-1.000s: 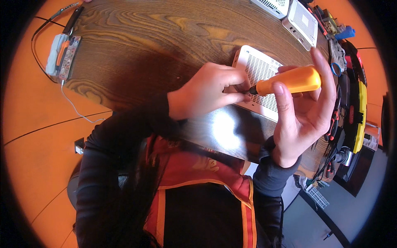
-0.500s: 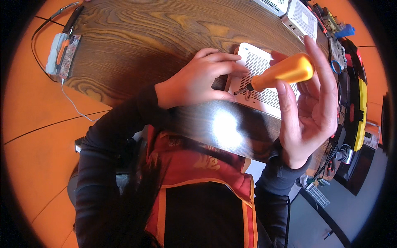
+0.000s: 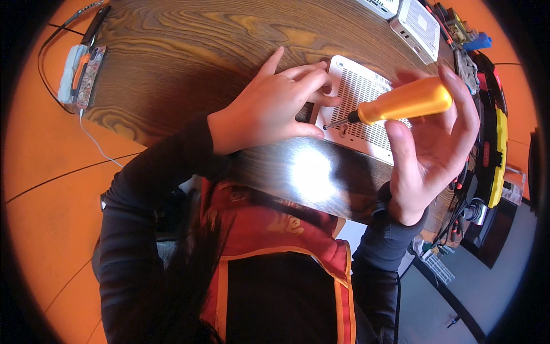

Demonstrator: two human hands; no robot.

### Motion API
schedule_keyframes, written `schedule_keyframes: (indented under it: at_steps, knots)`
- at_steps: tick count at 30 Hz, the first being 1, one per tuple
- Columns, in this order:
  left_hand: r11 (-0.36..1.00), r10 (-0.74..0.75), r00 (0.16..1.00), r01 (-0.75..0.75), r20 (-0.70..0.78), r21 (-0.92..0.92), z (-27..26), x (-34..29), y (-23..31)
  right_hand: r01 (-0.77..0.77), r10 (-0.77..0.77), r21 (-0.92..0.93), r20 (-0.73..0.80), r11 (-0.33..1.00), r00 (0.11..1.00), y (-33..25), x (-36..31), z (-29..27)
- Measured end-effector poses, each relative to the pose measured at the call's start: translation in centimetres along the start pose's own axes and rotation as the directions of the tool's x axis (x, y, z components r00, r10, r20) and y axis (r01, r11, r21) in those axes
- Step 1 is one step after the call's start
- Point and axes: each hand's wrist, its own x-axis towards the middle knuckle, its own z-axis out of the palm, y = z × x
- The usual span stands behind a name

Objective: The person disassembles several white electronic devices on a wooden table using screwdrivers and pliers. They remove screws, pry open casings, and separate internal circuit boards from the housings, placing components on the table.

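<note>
On a white box (image 3: 354, 89), slanted screwdriver (image 3: 404, 103), tip lower left (handle upper right), right hand (image 3: 428, 153) holding it, left hand (image 3: 269, 109) spread.

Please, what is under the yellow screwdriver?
Below the screwdriver lies a white slotted case. The handle and right hand cover part of its right side, which cannot be seen.

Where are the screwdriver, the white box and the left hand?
Screwdriver (image 3: 404, 103): head view, middle of its yellow handle.
White box (image 3: 356, 90): head view, on its slotted top panel.
Left hand (image 3: 264, 112): head view, back of the hand.
</note>
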Motion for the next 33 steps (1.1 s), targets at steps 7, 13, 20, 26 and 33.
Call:
schedule_keyframes:
  at_steps: [7, 13, 20, 26, 33]
  knots:
    - [0.998, -0.023, 1.000, 0.022, -0.011, -0.060, -0.03, -0.04, 0.16, 0.004, -0.001, 0.086, -0.040, 0.996, 0.999, -0.38, -0.46, 0.02]
    - [0.998, -0.017, 1.000, 0.017, -0.007, -0.067, -0.04, -0.14, 0.12, -0.033, 0.034, 0.035, -0.048, 0.999, 0.998, -0.15, -0.40, -0.08]
    - [1.000, -0.012, 1.000, 0.012, 0.004, -0.013, 0.18, -0.07, 0.08, -0.045, 0.040, -0.045, -0.101, 0.998, 0.994, -0.46, -0.41, -0.02]
    - [0.995, -0.055, 0.998, 0.054, -0.013, -0.078, 0.03, -0.17, 0.18, 0.054, -0.071, -0.206, -0.076, 0.977, 0.995, -0.63, -0.41, -0.28]
    - [0.999, -0.028, 1.000, 0.028, -0.001, -0.041, 0.02, -0.12, 0.10, 0.021, -0.030, -0.114, -0.080, 0.993, 0.996, -0.61, -0.76, -0.54]
